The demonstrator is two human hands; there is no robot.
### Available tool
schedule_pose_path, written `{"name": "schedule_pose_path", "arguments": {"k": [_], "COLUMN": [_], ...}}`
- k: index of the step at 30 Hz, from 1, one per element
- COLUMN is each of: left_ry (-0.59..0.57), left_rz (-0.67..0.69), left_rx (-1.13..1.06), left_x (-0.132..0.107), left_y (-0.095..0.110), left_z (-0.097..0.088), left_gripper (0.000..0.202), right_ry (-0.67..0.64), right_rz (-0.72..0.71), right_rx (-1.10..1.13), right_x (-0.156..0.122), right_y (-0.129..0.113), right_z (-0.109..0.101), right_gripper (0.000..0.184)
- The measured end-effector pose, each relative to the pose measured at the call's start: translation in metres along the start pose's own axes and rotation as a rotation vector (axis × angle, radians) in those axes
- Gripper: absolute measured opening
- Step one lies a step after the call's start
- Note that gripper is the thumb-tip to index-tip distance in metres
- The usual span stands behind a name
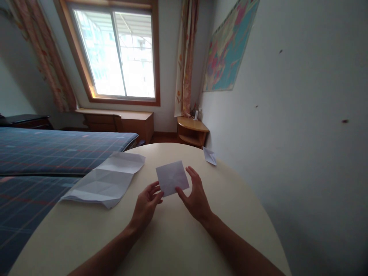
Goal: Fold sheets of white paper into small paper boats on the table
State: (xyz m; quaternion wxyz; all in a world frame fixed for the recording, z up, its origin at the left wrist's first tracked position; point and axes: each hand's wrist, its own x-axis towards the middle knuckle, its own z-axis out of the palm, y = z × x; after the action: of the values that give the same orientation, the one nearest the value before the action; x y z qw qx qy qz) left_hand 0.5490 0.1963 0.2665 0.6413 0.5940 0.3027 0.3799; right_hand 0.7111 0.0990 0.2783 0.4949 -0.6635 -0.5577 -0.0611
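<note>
A small square of folded white paper [172,177] is held up over the round table, with faint creases across its face. My left hand [146,203] pinches its lower left corner between thumb and fingers. My right hand [197,195] is at the paper's right side, its thumb touching the lower edge while the fingers spread apart beyond the right edge. Whether those fingers touch the back of the paper is hidden.
Creased white sheets [106,178] lie at the left of the cream table [169,245]. A small folded paper piece [209,156] rests near the far right edge. A bed with a plaid cover [57,149] stands left, a wall [301,161] right, and a corner shelf [192,124] behind.
</note>
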Motion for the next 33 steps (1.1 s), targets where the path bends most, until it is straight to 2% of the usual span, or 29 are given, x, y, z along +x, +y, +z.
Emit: {"name": "schedule_pose_path", "arguments": {"k": [2, 4, 6, 8, 11, 15, 19, 23, 26, 30, 33], "left_ry": [0.0, -0.01, -0.029, -0.045, -0.038, -0.055, -0.093, -0.101, -0.149, -0.21, -0.286], "left_rz": [0.003, -0.001, -0.01, -0.007, 0.063, 0.155, 0.247, 0.444, 0.501, 0.464, 0.479], "left_rx": [0.016, 0.041, 0.087, 0.168, 0.421, 0.882, 1.131, 1.192, 1.192, 1.179, 1.13], "left_x": [-0.001, -0.001, -0.001, -0.001, -0.003, -0.011, -0.016, -0.014, -0.012, -0.009, -0.01], "left_y": [0.002, 0.002, 0.001, -0.002, -0.006, -0.004, -0.001, -0.007, -0.014, -0.02, -0.018], "left_z": [0.001, 0.002, 0.003, 0.004, 0.003, 0.003, 0.003, 0.002, 0.0, -0.003, -0.004], "left_gripper": [0.062, 0.062, 0.066, 0.074, 0.079, 0.073, 0.065, 0.048, 0.037, 0.035, 0.038], "right_ry": [-0.009, -0.107, -0.201, -0.227, -0.227, -0.296, -0.385, -0.413, -0.386, -0.382, -0.554], "right_rz": [0.202, 0.369, 0.461, 0.481, 0.45, 0.404, 0.339, 0.3, 0.235, -0.042, -0.214], "right_rx": [0.167, 0.363, 0.523, 0.583, 0.499, 0.329, 0.117, -0.147, -0.284, -0.328, -0.247], "right_x": [0.002, 0.003, 0.004, 0.004, 0.004, 0.004, 0.004, 0.004, 0.003, 0.001, -0.005], "right_y": [0.005, 0.009, 0.011, 0.013, 0.017, 0.021, 0.023, 0.026, 0.024, 0.01, 0.001], "right_z": [0.001, 0.001, 0.0, -0.001, -0.001, -0.002, -0.004, -0.004, -0.004, -0.004, -0.003], "right_gripper": [0.073, 0.071, 0.064, 0.057, 0.048, 0.046, 0.044, 0.053, 0.059, 0.051, 0.048]}}
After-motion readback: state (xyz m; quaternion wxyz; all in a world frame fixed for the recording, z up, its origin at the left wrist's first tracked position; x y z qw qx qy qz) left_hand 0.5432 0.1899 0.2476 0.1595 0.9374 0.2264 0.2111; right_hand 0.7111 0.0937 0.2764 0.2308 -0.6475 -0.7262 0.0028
